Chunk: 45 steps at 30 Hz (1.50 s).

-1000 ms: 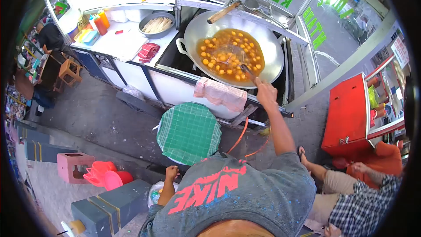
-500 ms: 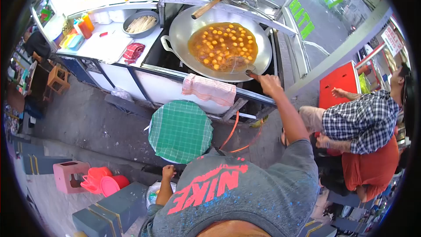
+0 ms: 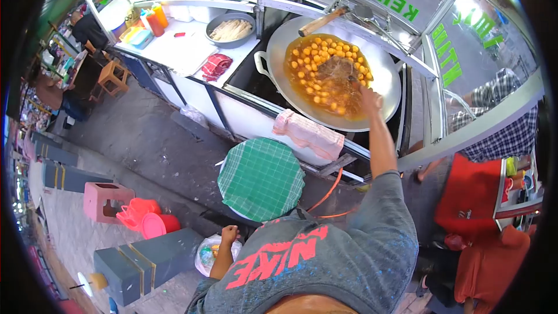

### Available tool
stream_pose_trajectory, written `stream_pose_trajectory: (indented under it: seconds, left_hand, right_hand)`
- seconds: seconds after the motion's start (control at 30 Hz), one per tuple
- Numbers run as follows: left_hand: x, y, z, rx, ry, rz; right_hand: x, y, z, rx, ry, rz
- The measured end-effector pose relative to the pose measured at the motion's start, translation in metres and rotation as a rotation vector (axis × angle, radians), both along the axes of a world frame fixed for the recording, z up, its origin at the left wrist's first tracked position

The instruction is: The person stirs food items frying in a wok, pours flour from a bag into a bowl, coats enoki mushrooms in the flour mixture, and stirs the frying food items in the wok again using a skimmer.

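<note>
My right hand (image 3: 371,102) is closed around the handle of a wire skimmer (image 3: 337,70), reaching over a large metal wok (image 3: 381,78). The skimmer's mesh sits in the middle of brown bubbling oil, among many round golden balls (image 3: 302,84). Down by my left side, my left hand (image 3: 231,234) is curled into a loose fist with nothing visible in it. Close beside it is a clear plastic bag (image 3: 204,256) with something inside. A round green checked cloth (image 3: 261,179) covers a container between me and the cart.
Across the wok's far rim lies a tool with a wooden handle (image 3: 323,22). A pink towel (image 3: 308,134) hangs on the cart's front edge. Left on the counter are a grey bowl (image 3: 231,30), a red cloth (image 3: 217,67) and sauce bottles (image 3: 154,23). A person in orange (image 3: 488,267) is at right.
My right hand has pushed the skimmer from the near edge of the oil to its middle. The view has shifted, and the person in the checked shirt now appears behind the cart's glass.
</note>
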<state>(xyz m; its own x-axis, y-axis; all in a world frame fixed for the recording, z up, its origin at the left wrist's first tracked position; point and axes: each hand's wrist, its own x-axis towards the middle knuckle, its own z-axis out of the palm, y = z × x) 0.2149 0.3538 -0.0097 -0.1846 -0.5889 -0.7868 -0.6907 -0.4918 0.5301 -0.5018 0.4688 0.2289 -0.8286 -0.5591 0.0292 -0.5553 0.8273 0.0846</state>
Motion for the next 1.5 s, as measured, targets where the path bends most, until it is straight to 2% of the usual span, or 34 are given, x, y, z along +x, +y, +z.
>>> stream_pose_trajectory:
  seconds: [0.1, 0.17, 0.2, 0.27, 0.33, 0.37, 0.4, 0.47, 0.53, 0.6, 0.67, 0.7, 0.8, 0.9, 1.0, 1.03, 1.1, 1.27, 1.33, 1.37, 1.47, 1.5]
  left_hand:
    - [-0.003, 0.002, 0.004, -0.02, 0.029, 0.029]
    - [-0.009, 0.006, 0.006, -0.022, 0.031, 0.051]
    - [-0.004, 0.01, -0.001, -0.012, 0.05, 0.016]
    - [0.004, 0.01, -0.023, -0.002, 0.099, -0.045]
    - [0.002, 0.008, -0.017, -0.031, 0.054, -0.118]
    - [0.004, 0.01, -0.014, -0.042, 0.027, -0.158]
    - [0.007, 0.012, -0.014, -0.034, 0.021, -0.146]
    - [0.01, 0.003, -0.016, -0.032, 0.011, -0.13]
    - [0.012, -0.006, -0.018, -0.097, 0.012, -0.182]
    - [0.013, -0.012, -0.01, -0.211, 0.003, -0.235]
    - [0.011, -0.017, -0.006, -0.221, 0.034, -0.225]
    - [0.008, -0.015, -0.004, -0.221, 0.051, -0.216]
    - [0.006, -0.005, 0.007, -0.233, -0.034, -0.169]
    - [0.026, 0.004, -0.048, -0.254, 0.046, -0.051]
    - [0.034, 0.017, -0.032, -0.192, 0.157, -0.235]
    - [0.034, 0.022, -0.022, -0.194, 0.101, -0.253]
    - [0.027, 0.036, 0.007, -0.195, -0.016, -0.283]
    - [0.036, 0.087, -0.008, -0.122, 0.044, -0.035]
    - [0.045, 0.103, -0.023, -0.089, 0.13, 0.054]
    - [0.045, 0.117, -0.013, -0.081, 0.165, 0.108]
    - [0.03, 0.146, 0.036, -0.128, -0.022, 0.053]
    - [0.037, 0.153, 0.027, -0.085, -0.007, 0.127]
  right_hand:
    - [0.019, 0.028, 0.055, -0.127, -0.078, -0.013]
    - [0.042, 0.052, 0.058, -0.3, -0.117, -0.043]
    - [0.048, 0.065, 0.042, -0.412, -0.097, -0.027]
    - [0.079, 0.075, 0.03, -0.561, -0.194, -0.152]
    - [0.112, 0.085, 0.015, -0.722, -0.228, -0.04]
    - [0.128, 0.085, 0.008, -0.719, -0.184, -0.104]
    - [0.133, 0.091, -0.008, -0.852, -0.253, -0.051]
    - [0.153, 0.092, -0.034, -1.178, -0.575, -0.187]
    - [0.181, 0.091, -0.028, -1.051, -0.302, -0.124]
    - [0.2, 0.097, -0.024, -1.059, -0.318, -0.116]
    - [0.217, 0.1, -0.031, -1.132, -0.311, -0.097]
    - [0.228, 0.102, -0.016, -1.018, -0.286, -0.116]
    - [0.24, 0.106, -0.004, -1.054, -0.271, -0.136]
    - [0.247, 0.101, 0.027, -1.15, -0.213, -0.112]
    - [0.234, 0.093, 0.059, -1.301, -0.172, -0.02]
    - [0.213, 0.089, 0.059, -1.346, -0.201, 0.001]
    - [0.186, 0.071, 0.089, -1.501, -0.439, -0.026]
    - [0.072, 0.001, 0.128, -1.992, -0.921, 0.071]
    - [0.021, -0.027, 0.133, -2.046, -1.053, 0.088]
    - [0.002, -0.039, 0.135, -2.073, -1.119, 0.084]
    - [-0.027, -0.064, 0.136, -2.033, -1.238, 0.07]
    - [-0.037, -0.073, 0.131, -1.999, -1.255, 0.05]
